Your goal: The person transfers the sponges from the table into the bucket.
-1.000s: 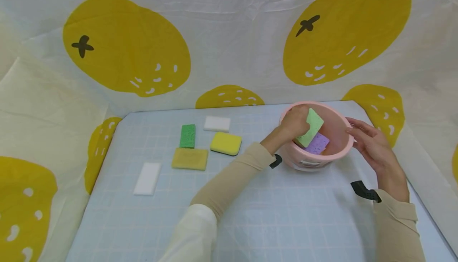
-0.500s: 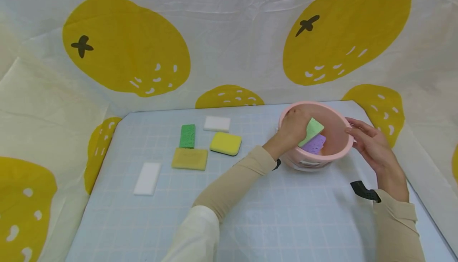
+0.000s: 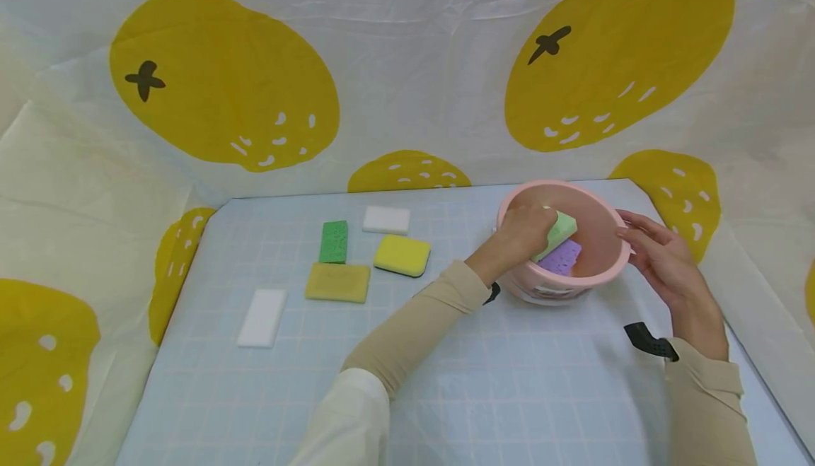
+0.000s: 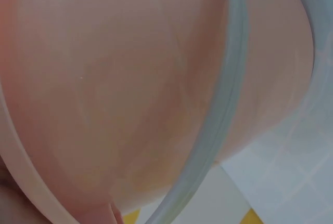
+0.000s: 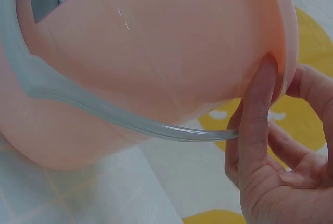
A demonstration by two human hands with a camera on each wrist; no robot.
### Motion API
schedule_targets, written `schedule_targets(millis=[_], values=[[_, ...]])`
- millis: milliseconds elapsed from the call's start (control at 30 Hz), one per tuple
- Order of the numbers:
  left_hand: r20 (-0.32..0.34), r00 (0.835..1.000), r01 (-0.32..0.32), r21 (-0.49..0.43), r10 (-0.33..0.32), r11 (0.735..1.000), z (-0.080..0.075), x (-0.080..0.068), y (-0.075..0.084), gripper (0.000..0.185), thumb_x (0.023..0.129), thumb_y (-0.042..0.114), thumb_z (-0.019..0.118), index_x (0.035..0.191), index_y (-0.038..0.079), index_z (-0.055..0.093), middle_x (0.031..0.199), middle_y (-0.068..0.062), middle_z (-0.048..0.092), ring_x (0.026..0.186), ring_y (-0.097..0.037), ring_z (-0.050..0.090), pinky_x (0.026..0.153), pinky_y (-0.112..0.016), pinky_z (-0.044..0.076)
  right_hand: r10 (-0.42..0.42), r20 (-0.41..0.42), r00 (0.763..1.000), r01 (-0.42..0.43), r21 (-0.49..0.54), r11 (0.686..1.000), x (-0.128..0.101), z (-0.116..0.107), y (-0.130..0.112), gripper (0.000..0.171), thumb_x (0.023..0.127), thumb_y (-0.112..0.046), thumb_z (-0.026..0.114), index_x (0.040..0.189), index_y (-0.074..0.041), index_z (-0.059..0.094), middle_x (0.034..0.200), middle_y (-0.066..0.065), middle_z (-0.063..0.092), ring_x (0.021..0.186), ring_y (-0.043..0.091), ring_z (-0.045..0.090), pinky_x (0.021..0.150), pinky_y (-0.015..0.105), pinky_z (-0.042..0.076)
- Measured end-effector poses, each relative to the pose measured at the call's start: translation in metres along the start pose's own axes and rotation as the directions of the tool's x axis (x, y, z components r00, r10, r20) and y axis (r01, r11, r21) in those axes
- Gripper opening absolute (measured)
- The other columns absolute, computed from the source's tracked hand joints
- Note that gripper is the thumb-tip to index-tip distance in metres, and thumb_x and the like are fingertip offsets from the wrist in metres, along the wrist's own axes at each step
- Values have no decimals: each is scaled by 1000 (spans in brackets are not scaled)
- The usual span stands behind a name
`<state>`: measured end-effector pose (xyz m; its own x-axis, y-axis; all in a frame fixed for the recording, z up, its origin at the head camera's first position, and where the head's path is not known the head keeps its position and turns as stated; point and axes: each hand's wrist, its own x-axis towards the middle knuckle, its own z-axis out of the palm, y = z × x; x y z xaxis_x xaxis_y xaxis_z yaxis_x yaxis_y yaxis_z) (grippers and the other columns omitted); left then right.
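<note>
— Status of the hands?
— The right hand [image 3: 662, 268] is seen open, its thumb pressed against the outer wall of the pink bucket [image 3: 605, 268]. The left hand [image 3: 522, 233] is curled round a light green sponge [image 3: 557, 231], held inside the bucket above a purple sponge [image 3: 562, 257].

— And farther off on the desk [image 3: 446, 381]?
— A white sponge [image 3: 262, 317], a tan sponge [image 3: 337, 282], a yellow sponge [image 3: 402, 254], a dark green sponge [image 3: 334, 242] and a second white sponge [image 3: 386, 220] are noted, well apart from the bucket.
</note>
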<state>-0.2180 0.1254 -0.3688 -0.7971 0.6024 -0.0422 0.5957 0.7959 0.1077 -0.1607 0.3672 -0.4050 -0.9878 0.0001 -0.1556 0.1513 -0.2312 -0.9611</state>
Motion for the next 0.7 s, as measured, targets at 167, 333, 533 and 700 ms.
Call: schedule_targets(millis=[167,333,533,700], values=[[-73,997,-34,-47,31,998,2,-3,-3,11,100,13,61,107,16,69,90,5,62,83,-10,56,71,-23,48,0,1,1000,0,5,1000,0,0,0,30,101,-12,65,130,-19,72,121,-11,70,100,6,69,79,20,58],[-150,987,-87,-162,63,983,-1,-12,-8,15,104,18,59,112,11,70,104,3,70,99,-11,62,91,-22,46,4,5,1000,-4,8,1000,1,0,0,31,102,-12,65,131,-19,72,121,-10,70,100,7,69,79,21,58],[-263,964,-142,-368,44,919,-4,-24,-17,22,103,11,59,120,5,71,119,-2,71,109,-10,61,93,-14,45,0,7,1000,0,10,1000,1,-1,1,30,102,-11,64,130,-19,72,121,-10,70,100,7,69,79,21,58],[-281,959,-126,-513,-27,849,-4,-32,-23,20,103,11,61,119,5,70,111,0,69,93,-6,58,78,-8,44,-7,9,1000,7,16,1000,1,-1,1,30,102,-11,64,129,-18,73,120,-10,70,99,7,69,79,21,58]])
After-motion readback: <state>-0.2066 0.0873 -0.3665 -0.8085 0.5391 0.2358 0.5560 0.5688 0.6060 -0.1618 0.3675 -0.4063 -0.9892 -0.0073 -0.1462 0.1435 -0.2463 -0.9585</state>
